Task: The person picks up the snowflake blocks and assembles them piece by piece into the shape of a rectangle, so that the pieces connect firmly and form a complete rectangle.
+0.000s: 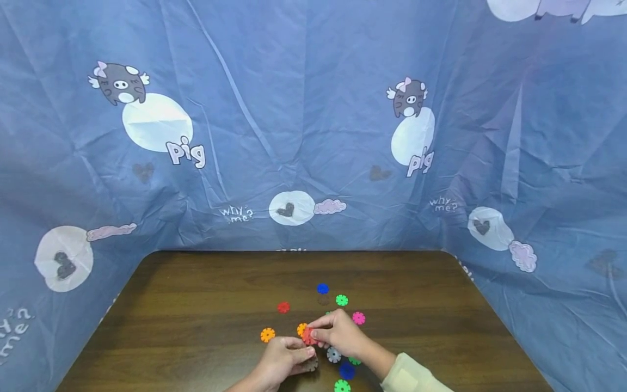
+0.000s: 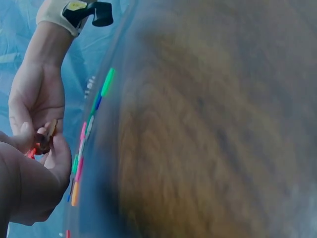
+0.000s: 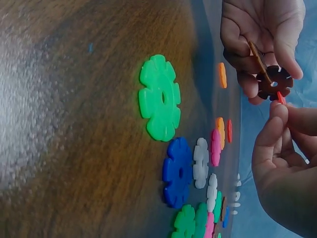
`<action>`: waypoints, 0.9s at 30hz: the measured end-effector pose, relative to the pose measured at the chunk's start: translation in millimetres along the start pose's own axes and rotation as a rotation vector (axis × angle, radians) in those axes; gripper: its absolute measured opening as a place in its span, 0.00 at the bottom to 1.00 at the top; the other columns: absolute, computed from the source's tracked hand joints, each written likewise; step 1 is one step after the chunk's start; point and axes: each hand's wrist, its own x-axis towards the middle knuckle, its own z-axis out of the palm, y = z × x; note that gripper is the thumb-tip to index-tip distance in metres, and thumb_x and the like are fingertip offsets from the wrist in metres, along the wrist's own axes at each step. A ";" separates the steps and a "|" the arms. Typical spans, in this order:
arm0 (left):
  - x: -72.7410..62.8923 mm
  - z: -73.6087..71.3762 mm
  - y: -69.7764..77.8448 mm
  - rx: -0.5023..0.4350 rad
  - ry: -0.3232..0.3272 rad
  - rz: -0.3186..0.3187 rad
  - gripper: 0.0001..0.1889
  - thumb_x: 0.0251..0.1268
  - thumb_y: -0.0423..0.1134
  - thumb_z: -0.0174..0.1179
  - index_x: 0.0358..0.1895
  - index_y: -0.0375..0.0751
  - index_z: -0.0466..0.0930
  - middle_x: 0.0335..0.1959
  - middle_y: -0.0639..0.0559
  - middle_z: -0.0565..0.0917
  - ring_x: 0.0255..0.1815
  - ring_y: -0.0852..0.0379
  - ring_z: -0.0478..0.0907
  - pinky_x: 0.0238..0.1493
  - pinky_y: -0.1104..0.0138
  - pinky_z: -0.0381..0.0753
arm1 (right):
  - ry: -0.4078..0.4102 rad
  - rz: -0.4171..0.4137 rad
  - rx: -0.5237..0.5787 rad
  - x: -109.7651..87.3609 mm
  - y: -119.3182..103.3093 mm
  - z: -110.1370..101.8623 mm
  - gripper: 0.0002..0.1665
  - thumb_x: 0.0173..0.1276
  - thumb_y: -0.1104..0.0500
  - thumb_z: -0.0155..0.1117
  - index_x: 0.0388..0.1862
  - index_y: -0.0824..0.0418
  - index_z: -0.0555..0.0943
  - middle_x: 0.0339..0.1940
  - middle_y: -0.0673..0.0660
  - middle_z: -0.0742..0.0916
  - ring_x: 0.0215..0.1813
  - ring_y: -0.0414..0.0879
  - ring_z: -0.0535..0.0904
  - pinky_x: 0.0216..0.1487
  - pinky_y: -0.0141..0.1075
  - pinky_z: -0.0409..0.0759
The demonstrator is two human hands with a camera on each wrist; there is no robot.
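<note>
Pinching: my left hand, joined brown notched plastic discs; my right hand, a red notched plastic disc.
Discs: probably feeling light, stiff, slick; I'm judging rims best hold.

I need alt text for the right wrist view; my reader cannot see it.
The right hand pinches a red piece at the edge of a brown flower-shaped disc held by the left hand. On the wooden table lie a green disc, a blue disc and more coloured discs.
</note>
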 end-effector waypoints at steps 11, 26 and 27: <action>3.0 -4.6 5.3 -0.001 0.008 -0.052 0.12 0.73 0.35 0.57 0.47 0.26 0.80 0.35 0.47 0.87 0.30 0.60 0.82 0.39 0.63 0.87 | -0.031 -0.008 0.007 0.8 2.7 -4.2 0.14 0.67 0.72 0.61 0.50 0.72 0.85 0.26 0.56 0.86 0.25 0.42 0.78 0.26 0.31 0.80; 6.7 -7.5 3.9 -0.014 0.016 -0.090 0.09 0.72 0.33 0.58 0.44 0.28 0.80 0.31 0.46 0.86 0.25 0.60 0.83 0.32 0.65 0.88 | -0.037 -0.028 -0.134 -1.8 5.5 -3.3 0.12 0.68 0.67 0.63 0.48 0.70 0.84 0.26 0.52 0.87 0.25 0.41 0.79 0.26 0.32 0.81; 6.8 -7.9 3.7 -0.013 0.018 -0.089 0.09 0.72 0.33 0.58 0.44 0.28 0.80 0.31 0.46 0.86 0.24 0.60 0.83 0.32 0.65 0.88 | -0.046 -0.034 -0.169 -2.1 5.9 -5.5 0.11 0.69 0.66 0.62 0.47 0.68 0.85 0.26 0.52 0.86 0.25 0.40 0.78 0.26 0.32 0.80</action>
